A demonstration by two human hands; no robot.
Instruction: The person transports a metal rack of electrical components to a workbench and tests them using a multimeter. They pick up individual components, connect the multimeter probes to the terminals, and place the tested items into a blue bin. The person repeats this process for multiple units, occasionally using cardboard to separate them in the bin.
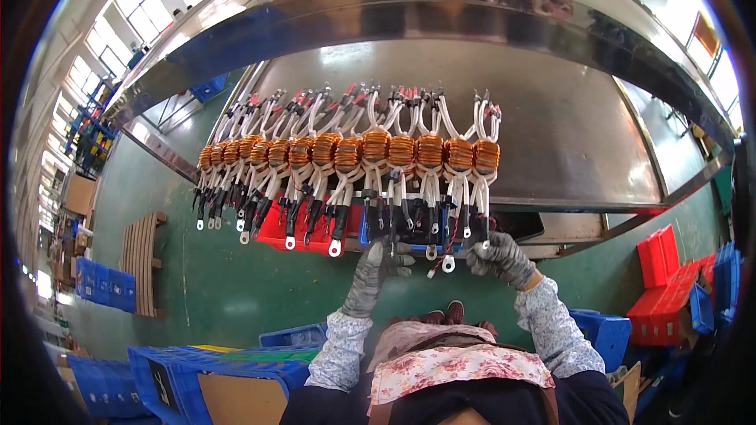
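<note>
A long row of copper-wound ring coils [350, 151] hangs in front of me on white-sleeved leads with black ends and metal ring terminals. My left hand [376, 266], in a grey glove, grips a lead below the coils near the row's middle. My right hand [499, 256], also gloved, pinches the black-sleeved lead ends [476, 230] under the rightmost coil [486, 156]. A loose ring terminal [447, 264] dangles between my hands.
Red bins [293, 230] and a blue bin sit behind the lead ends. A steel table edge [394, 0] arcs overhead. Blue crates [206, 364] stand at lower left, red and blue crates [666, 277] at right, green floor [236, 283] below.
</note>
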